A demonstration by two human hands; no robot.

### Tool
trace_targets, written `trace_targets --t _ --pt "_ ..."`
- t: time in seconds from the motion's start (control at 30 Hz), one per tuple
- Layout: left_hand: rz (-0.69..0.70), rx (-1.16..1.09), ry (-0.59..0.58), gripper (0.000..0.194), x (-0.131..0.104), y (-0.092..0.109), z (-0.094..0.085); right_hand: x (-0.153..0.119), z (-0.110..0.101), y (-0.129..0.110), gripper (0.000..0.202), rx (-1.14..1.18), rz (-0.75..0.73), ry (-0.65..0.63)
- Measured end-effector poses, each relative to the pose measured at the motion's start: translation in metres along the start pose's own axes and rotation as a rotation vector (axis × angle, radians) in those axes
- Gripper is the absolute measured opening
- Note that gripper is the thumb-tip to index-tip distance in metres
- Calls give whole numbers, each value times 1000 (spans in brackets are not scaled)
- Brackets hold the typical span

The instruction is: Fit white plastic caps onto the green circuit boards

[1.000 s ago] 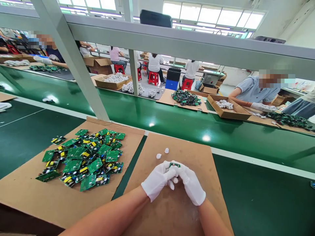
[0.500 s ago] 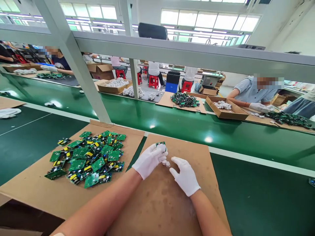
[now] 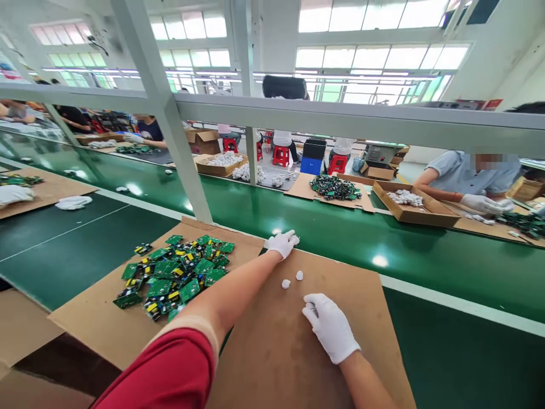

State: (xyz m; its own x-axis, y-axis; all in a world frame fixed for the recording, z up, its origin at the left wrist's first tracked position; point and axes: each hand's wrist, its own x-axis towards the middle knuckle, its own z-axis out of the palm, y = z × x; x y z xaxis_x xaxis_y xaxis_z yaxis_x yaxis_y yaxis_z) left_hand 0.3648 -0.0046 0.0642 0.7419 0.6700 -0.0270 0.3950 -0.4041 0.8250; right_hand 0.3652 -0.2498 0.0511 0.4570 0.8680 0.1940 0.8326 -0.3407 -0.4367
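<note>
Two small white caps (image 3: 285,284) lie side by side, just apart, on the right cardboard sheet (image 3: 272,352), in the gap between the hands. From the left hand (image 3: 281,245) they lie to the near side, and from the right hand (image 3: 332,328) to the far left, with the right fingertips slightly nearer. Both caps look roundish with a slight point, so no clear long axis can be made out

The left hand, in a white glove, reaches out at the sheet's far edge, beside the green conveyor belt (image 3: 255,210). Its fingers are spread and partly bent toward the right; something small and pale shows at the fingertips, but whether the hand grips it or only touches it cannot be told. The right hand, also gloved, hovers over or rests on the same sheet, thumb and fingers curled toward each other with a small gap between; whether anything sits inside the curl is unclear

To the left, a heap of green circuit boards (image 3: 189,289) with yellow parts lies on another cardboard sheet (image 3: 97,318), partly hidden by the left forearm (image 3: 242,289)
</note>
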Motion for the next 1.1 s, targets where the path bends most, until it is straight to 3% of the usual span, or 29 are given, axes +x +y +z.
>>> trace_targets --t 0.1,0.2,0.33,0.43,0.53,0.63,0.87,1.1 --pt "1 197 36 47 1 -5 -7 1 -3 11 25 108 82 58" --pt "60 340 -22 43 -5 -11 -26 1 -8 15 35 347 182 89" --pt "92 496 -110 35 -16 -26 -82 -1 -11 10 52 710 310 20" --pt "-4 626 -176 33 -25 -44 -134 0 -11 6 54 854 385 18" --pt "-134 750 -257 29 -35 -60 -167 2 -9 6 47 873 356 29" --pt "-213 837 -272 30 -44 -66 -172 3 -9 6 42 824 336 15" --pt "-263 924 -143 33 -50 -58 -156 -2 -14 6 43 906 398 31" --pt "-289 896 -66 33 -53 -56 -155 6 -15 3 23 856 235 176"
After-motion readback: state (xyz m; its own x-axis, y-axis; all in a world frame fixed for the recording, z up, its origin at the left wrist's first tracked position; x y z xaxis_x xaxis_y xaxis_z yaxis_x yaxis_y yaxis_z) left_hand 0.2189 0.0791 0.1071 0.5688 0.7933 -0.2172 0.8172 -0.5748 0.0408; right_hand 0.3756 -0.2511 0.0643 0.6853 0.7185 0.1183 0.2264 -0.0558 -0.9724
